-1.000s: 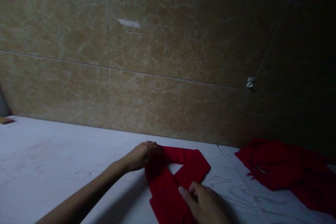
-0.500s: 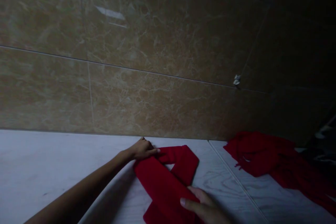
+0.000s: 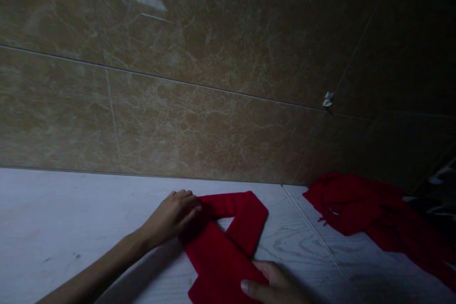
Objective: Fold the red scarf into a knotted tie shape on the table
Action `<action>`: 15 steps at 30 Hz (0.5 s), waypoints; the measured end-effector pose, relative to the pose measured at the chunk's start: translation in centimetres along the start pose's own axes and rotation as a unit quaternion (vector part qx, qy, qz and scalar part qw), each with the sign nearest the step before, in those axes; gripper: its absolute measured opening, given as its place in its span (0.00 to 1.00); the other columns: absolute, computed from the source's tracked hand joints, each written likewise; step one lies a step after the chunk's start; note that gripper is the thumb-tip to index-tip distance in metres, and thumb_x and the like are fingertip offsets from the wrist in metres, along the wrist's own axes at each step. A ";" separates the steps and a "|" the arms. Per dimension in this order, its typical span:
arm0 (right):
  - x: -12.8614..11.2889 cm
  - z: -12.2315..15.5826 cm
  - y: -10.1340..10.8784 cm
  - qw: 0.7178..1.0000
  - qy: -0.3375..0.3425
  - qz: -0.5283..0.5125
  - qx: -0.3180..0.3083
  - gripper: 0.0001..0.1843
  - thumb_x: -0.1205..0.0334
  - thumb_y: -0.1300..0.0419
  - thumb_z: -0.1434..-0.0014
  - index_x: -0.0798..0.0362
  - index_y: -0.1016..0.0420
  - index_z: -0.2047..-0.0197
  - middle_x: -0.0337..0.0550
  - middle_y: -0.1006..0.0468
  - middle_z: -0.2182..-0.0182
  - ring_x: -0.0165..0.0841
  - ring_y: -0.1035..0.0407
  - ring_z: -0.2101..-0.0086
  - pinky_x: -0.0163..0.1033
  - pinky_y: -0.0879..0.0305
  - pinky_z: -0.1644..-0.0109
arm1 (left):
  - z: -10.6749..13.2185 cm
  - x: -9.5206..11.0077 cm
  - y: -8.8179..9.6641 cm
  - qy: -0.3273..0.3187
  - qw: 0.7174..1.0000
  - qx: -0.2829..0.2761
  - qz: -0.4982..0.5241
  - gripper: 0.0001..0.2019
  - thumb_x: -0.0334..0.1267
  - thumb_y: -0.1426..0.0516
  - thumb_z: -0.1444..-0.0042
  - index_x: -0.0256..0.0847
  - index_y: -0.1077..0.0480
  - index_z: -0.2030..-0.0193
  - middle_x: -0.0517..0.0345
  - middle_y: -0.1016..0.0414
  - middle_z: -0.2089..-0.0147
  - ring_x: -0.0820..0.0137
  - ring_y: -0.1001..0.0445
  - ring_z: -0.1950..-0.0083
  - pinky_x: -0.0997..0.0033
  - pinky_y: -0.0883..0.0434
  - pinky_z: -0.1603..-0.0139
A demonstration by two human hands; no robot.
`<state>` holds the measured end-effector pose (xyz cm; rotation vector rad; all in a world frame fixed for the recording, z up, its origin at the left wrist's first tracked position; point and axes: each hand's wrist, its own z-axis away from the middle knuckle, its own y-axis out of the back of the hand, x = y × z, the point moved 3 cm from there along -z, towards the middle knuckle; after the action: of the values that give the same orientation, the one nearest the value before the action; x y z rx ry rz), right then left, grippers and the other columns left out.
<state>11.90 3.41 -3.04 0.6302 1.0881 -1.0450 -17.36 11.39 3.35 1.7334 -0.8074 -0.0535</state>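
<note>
Red scarf (image 3: 223, 242) on pale wood-grain table (image 3: 71, 218) near tiled wall (image 3: 213, 104), folded partway into a loop, lower end not yet tidied. Left hand (image 3: 171, 213) flat, fingers spread, pressing upper fold. Right hand (image 3: 274, 287) flat on lower edge, gripping nothing. Second red cloth (image 3: 359, 209) heaped well apart at right.

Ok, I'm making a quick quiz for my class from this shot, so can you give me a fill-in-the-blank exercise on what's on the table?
1. The folded cloth under both hands is ____ in colour.
2. The left hand rests on the cloth's ____ end, the one nearer the tiled wall.
3. The right hand lies flat on the cloth's near end, at the ____ edge of the picture.
4. A second red cloth lies crumpled on the table to the ____ of the folded one.

Missing words: red; far; bottom; right
</note>
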 end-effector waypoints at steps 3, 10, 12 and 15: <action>-0.1 -0.8 -0.2 0.999 -0.007 -0.036 0.008 0.45 0.46 0.23 0.57 0.61 0.28 0.41 0.55 0.19 0.49 0.50 0.25 0.48 0.47 0.31 0.44 | 2.6 1.0 -0.4 0.037 0.998 -0.023 0.042 0.15 0.44 0.54 0.31 0.45 0.27 0.58 0.54 0.23 0.59 0.65 0.26 0.60 0.66 0.32 0.57; -1.4 -2.3 -2.1 0.990 0.026 -0.128 -0.043 0.45 0.47 0.23 0.55 0.61 0.28 0.40 0.55 0.18 0.51 0.47 0.25 0.48 0.48 0.34 0.40 | 4.8 -1.5 0.1 0.127 0.988 0.029 0.083 0.13 0.40 0.54 0.36 0.43 0.29 0.56 0.51 0.22 0.58 0.63 0.24 0.61 0.65 0.29 0.59; -1.1 -2.5 -2.1 0.990 0.026 -0.130 -0.047 0.45 0.46 0.23 0.55 0.61 0.28 0.40 0.55 0.19 0.50 0.47 0.25 0.47 0.47 0.34 0.40 | 5.0 -1.5 0.2 0.118 0.988 0.024 0.092 0.13 0.39 0.54 0.37 0.43 0.29 0.57 0.50 0.22 0.57 0.62 0.24 0.58 0.64 0.28 0.56; 0.2 -2.7 -1.4 0.997 0.019 -0.080 -0.015 0.48 0.42 0.23 0.58 0.60 0.28 0.40 0.55 0.19 0.50 0.47 0.26 0.48 0.47 0.34 0.40 | 4.3 -0.2 0.3 0.084 0.991 0.027 0.104 0.12 0.40 0.53 0.36 0.43 0.28 0.57 0.50 0.22 0.55 0.62 0.24 0.56 0.64 0.28 0.54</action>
<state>9.60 5.04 -4.12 0.5474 1.2017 -1.1549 -19.53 7.86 2.04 1.6707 -0.8657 0.2539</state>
